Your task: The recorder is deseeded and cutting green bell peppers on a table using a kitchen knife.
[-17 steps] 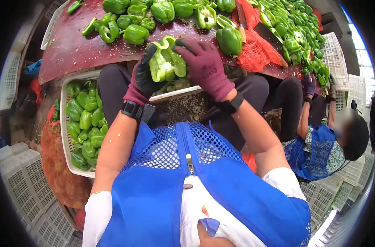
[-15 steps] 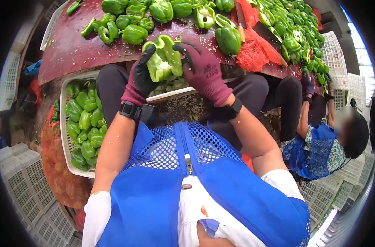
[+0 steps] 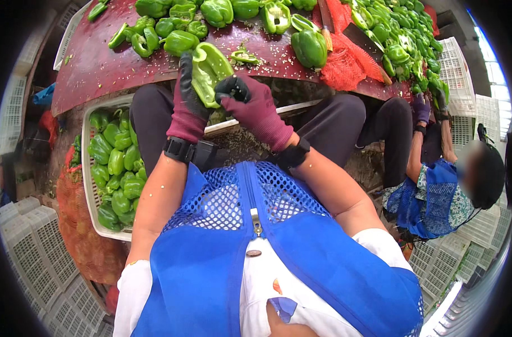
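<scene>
A cut-open green bell pepper point(image 3: 209, 74) is held over the table's near edge, its hollow pale inside turned up. My left hand point(image 3: 190, 98), in a maroon and black glove, grips it along its left side. The right hand point(image 3: 250, 106), gloved alike, is closed with curled fingers beside the pepper's lower right edge. Whether anything sits in those fingers is hidden. Just beyond, a small green pepper scrap point(image 3: 245, 57) lies among scattered seeds. A whole pepper point(image 3: 309, 49) stands farther right, and a cut one point(image 3: 277, 18) shows its seedy core behind.
The dark red table point(image 3: 99, 73) bears many peppers, a red mesh bag point(image 3: 346, 64) and knives point(image 3: 364, 44). A white crate point(image 3: 88, 185) of peppers stands at my left, more crates point(image 3: 42, 241) beyond. At right sits a co-worker point(image 3: 435, 196), hands by the pepper pile point(image 3: 405, 42).
The pale seedy core no longer shows inside the held pepper. My right hand has come down and left, its fingers curled. The small scrap on the table is now visible.
</scene>
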Tool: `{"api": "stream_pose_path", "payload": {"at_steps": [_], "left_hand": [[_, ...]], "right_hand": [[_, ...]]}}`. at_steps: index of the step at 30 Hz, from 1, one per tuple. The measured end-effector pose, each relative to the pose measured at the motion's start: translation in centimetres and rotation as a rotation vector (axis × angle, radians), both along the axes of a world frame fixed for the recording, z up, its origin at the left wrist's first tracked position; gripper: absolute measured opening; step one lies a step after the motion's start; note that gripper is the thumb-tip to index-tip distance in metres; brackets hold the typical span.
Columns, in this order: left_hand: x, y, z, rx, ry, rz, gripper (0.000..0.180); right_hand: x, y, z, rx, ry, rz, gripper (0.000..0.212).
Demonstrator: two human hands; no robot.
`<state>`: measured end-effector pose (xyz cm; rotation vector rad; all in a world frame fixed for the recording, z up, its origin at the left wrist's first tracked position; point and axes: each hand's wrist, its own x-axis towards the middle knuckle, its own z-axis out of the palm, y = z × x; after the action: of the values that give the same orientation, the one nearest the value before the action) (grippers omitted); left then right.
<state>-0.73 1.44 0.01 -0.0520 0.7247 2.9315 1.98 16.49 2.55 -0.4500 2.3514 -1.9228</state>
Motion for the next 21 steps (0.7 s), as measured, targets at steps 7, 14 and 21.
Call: {"api": "stream_pose_path", "payload": {"at_steps": [7,14,21], "left_hand": [[0.3,-2.3,0.8,-0.179,-0.038,0.066,0.05],[0.6,1.3,0.8,-0.833,0.284,0.145,0.05],[0.8,1.7,0.8,-0.483,-0.138,-0.141,0.061]], "right_hand": [[-1.1,3.4,-0.8,0.466,0.493,-0.156,0.035],[-1.6,1.1,0.8,0.787,0.353,0.016,0.029],[-1.5,0.7,1.0,0.876,0.79,0.143,0.012]]}}
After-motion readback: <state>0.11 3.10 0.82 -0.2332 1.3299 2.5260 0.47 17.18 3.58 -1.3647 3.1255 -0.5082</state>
